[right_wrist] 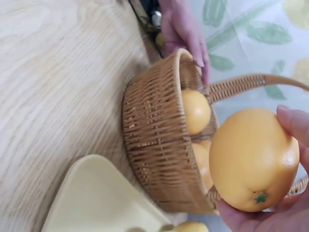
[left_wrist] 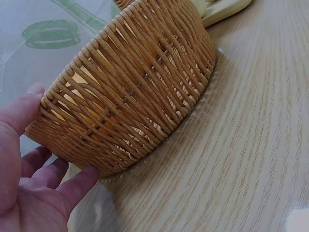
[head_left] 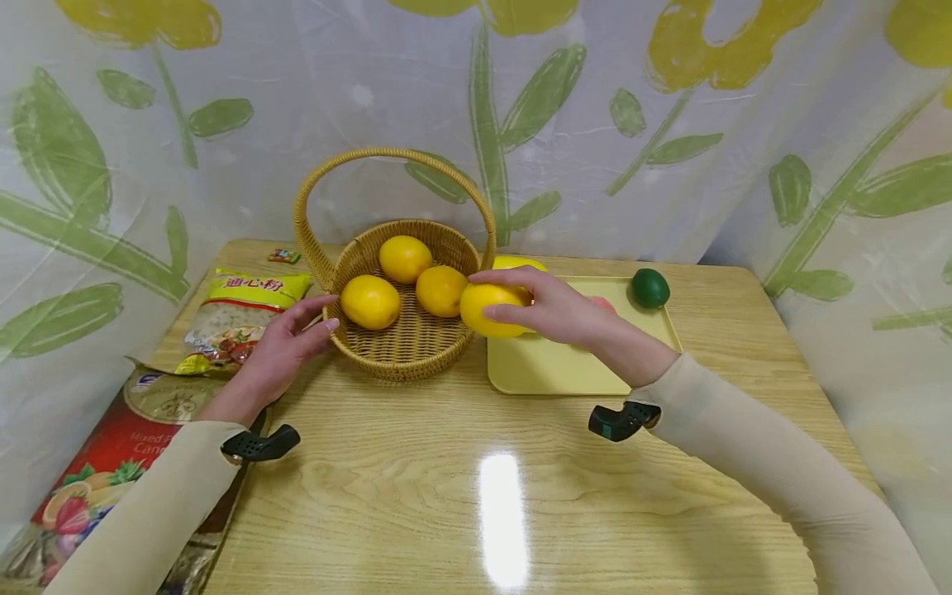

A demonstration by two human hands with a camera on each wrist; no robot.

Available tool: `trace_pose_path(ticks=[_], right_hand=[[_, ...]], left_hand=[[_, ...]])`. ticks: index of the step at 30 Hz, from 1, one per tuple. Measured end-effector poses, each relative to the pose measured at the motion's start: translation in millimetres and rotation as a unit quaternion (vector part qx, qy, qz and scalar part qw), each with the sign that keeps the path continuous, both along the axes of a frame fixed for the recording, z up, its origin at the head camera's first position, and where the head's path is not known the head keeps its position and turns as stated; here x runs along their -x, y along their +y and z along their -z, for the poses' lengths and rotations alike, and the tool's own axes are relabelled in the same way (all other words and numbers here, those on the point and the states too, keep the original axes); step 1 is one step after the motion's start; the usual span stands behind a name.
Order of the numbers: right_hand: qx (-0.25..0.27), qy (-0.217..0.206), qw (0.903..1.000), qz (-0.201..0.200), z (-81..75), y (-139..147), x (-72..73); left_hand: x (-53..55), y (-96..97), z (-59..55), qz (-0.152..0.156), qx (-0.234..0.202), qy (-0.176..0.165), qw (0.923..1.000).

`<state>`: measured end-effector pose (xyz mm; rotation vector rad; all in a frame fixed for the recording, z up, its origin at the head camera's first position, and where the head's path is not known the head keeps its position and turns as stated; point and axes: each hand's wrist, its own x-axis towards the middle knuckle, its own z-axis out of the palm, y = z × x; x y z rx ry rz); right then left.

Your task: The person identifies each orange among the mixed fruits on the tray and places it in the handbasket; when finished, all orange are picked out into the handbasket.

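An orange (right_wrist: 253,159) with a small green stem mark is gripped in my right hand (head_left: 554,307), between thumb and fingers. It is held by the right rim of a wicker basket (head_left: 402,364) with a tall arched handle. Inside the basket lie three more oranges (head_left: 370,302). At the basket's left side my left hand (head_left: 286,347) holds the wall, thumb at the rim and fingers against the outside, as the left wrist view shows. Partly behind the right hand, a pale yellow tray (head_left: 558,368) carries a yellow fruit (head_left: 519,263), a mostly hidden pink item (head_left: 601,303) and a dark green fruit (head_left: 650,288).
Left of the basket lies a yellow-topped pasta bag (head_left: 241,318), with a small colourful packet (head_left: 284,256) behind it. A large red and gold candy bag (head_left: 141,438) is under the left forearm. A flower-patterned curtain (head_left: 595,165) borders the wooden table (head_left: 416,496).
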<state>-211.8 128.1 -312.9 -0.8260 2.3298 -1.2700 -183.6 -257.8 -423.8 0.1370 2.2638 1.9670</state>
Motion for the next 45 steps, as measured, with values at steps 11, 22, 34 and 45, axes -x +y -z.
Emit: trace_pose_path(ticks=[11,22,34,45], right_hand=[[-0.077,0.088,0.9902,-0.076,0.6,-44.8,22.1],[-0.111,0.035,0.9847,-0.13,15.0,-85.0,49.7],[-0.179,-0.023,0.9624,-0.203,22.4,-103.8,50.7],[-0.201,-0.014,0.9572,-0.207,33.3,-105.7,50.2]], left_hand=[[1.5,1.7,0.4,0.002,0.011,-0.008,0.9999],[-0.6,0.8,-2.7,0.0,0.023,-0.008,0.9997],[-1.2,3.1,-3.6,0.0,0.029,-0.008,0.9995],[-2.0,2.0,-4.8,0.004,0.028,-0.01,0.9995]])
